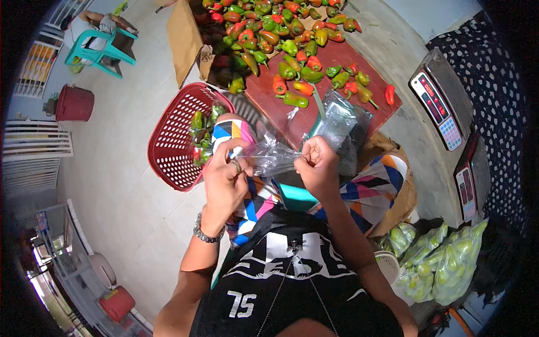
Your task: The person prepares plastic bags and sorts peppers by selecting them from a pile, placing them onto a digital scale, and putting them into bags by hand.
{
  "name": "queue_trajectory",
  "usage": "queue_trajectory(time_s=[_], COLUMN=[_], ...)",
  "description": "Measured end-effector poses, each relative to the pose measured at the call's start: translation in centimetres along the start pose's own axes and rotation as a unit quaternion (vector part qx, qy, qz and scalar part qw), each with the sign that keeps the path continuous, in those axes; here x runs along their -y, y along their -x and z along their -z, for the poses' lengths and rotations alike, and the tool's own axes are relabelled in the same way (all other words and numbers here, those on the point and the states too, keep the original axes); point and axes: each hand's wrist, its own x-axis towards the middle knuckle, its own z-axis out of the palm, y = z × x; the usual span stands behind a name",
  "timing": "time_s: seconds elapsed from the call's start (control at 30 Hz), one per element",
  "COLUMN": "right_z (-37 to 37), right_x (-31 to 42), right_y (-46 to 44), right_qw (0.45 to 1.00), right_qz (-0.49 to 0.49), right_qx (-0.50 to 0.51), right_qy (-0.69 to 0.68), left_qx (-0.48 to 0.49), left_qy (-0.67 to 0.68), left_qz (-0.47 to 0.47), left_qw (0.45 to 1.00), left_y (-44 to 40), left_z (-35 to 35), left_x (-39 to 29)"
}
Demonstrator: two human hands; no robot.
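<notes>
A clear plastic bag is stretched between my two hands above my lap. My left hand, with a ring and a wrist watch, pinches its left side. On the other side my right hand grips the bag with curled fingers. Just beyond my right hand lies a stack of clear plastic bags on the corner of the red table. Red, green and orange peppers are spread over that table. Left of my knee stands a red perforated basket with some bagged peppers in it.
Two digital scales stand at the right. Filled bags of green produce sit at the lower right. A cardboard box borders the pepper pile. At the upper left, a person is by a green chair, near a red bucket.
</notes>
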Motion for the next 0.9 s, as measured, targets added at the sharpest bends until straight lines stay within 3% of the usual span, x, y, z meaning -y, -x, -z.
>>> queue_trajectory(time_s=[0.13, 0.2, 0.3, 0.33, 0.43, 0.47, 0.53, 0.6, 0.63, 0.7, 0.73, 0.83, 0.9], right_z=[-0.6, 0.2, 1.4, 2.3, 3.8, 5.0, 10.7, 18.0, 21.1, 26.2, 28.3, 30.2, 30.3], right_x=[1.1, 1.4, 1.4, 2.1, 1.3, 0.7, -2.9, -3.9, -3.7, -4.8, -6.0, -8.5, -9.3], right_y=[-0.1, -0.2, -1.2, -1.0, -1.9, -3.0, -6.2, -12.0, -14.7, -18.8, -20.4, -22.2, -22.7], right_qw=[1.000, 0.998, 0.976, 0.978, 0.955, 0.944, 0.930, 0.891, 0.917, 0.782, 0.806, 0.736, 0.746], right_qz=[0.020, -0.005, 0.150, 0.055, 0.155, 0.221, 0.139, 0.222, 0.070, 0.017, -0.021, -0.067, -0.052], right_qx=[0.010, 0.030, 0.087, 0.145, 0.177, 0.149, 0.035, -0.115, -0.177, -0.300, -0.266, -0.180, -0.215], right_qy=[0.014, 0.053, 0.135, 0.136, 0.180, 0.194, 0.339, 0.379, 0.349, 0.546, 0.528, 0.649, 0.628], left_qx=[0.060, 0.075, 0.131, 0.141, 0.150, 0.147, 0.135, 0.118, 0.107, 0.106, 0.105, 0.095, 0.115], left_qy=[-0.200, -0.171, -0.173, -0.176, -0.163, -0.154, -0.144, -0.114, -0.099, -0.064, -0.047, -0.011, 0.000], left_qz=[0.041, 0.042, 0.038, 0.031, -0.002, -0.003, 0.020, -0.020, -0.039, -0.029, -0.025, 0.032, 0.063], left_qw=[0.977, 0.982, 0.975, 0.974, 0.975, 0.977, 0.980, 0.986, 0.988, 0.992, 0.993, 0.995, 0.991], left_y=[-1.1, -1.3, -1.9, -2.3, -2.3, -2.1, -2.3, -2.1, -1.9, -1.6, -1.6, -2.3, -2.3], left_z=[0.2, -0.7, -1.6, -1.9, -3.0, -3.4, -3.8, -4.0, -4.1, -4.2, -4.1, -3.5, -3.1], left_x=[0.3, 0.8, 1.5, 1.2, 2.8, 3.9, 4.5, 5.2, 5.6, 6.5, 6.7, 5.4, 5.5])
